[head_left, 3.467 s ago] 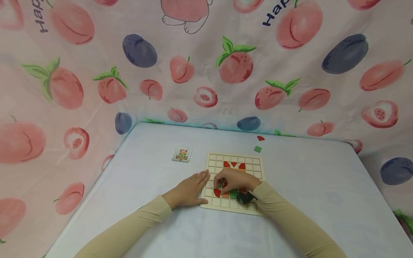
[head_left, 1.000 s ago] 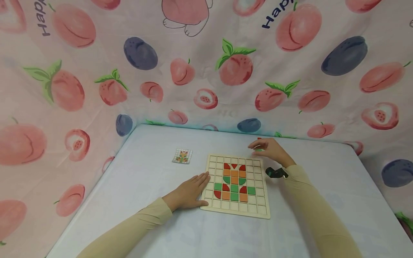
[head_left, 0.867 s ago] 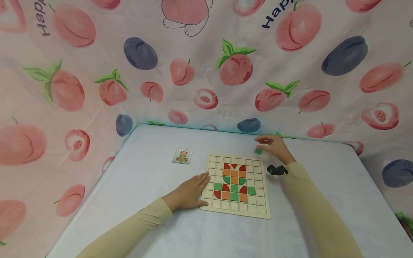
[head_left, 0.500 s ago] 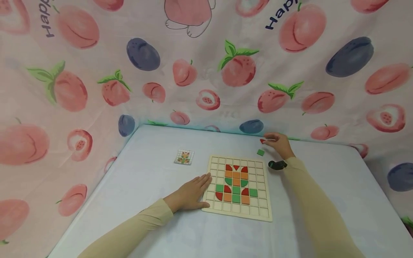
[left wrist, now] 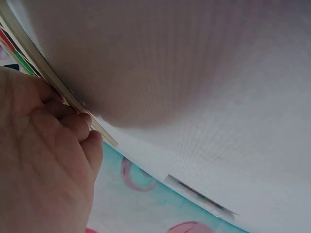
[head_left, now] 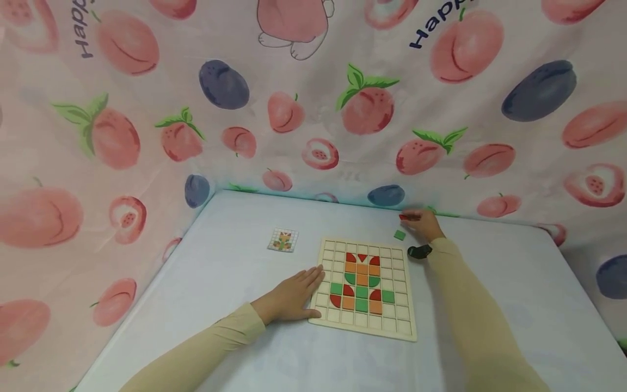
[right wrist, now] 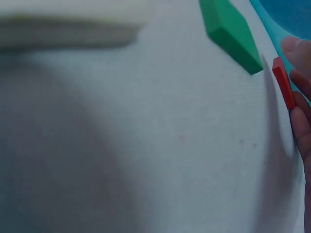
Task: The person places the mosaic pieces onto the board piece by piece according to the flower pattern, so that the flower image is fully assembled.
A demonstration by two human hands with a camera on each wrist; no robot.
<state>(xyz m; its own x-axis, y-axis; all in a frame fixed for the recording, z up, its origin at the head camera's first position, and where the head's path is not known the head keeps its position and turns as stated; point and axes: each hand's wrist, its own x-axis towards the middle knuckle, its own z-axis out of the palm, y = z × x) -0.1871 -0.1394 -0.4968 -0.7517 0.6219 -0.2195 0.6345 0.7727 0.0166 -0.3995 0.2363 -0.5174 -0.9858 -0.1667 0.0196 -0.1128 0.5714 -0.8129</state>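
A pale wooden grid board [head_left: 333,316] lies on the table, with red, orange and green tiles forming a flower-like pattern. My left hand [head_left: 291,295] lies flat, its fingertips and thumb along the board's left edge. Past the board's far right corner, my right hand [head_left: 425,223] curls its fingers round a red quarter-circle tile [head_left: 403,217]. In the right wrist view, the red tile [right wrist: 284,83] shows between the fingertips, close over the table. A loose green square tile [head_left: 399,235] lies just in front of that hand.
Left of the board's far side lies a small pattern card [head_left: 282,240] printed with a similar coloured design on a grid. A fruit-print cloth [head_left: 294,120] hangs right behind the white table [head_left: 235,256].
My right hand has gone from the board, past the green tile, to the red tile, and its fingers have come down round it. The left hand keeps its place.
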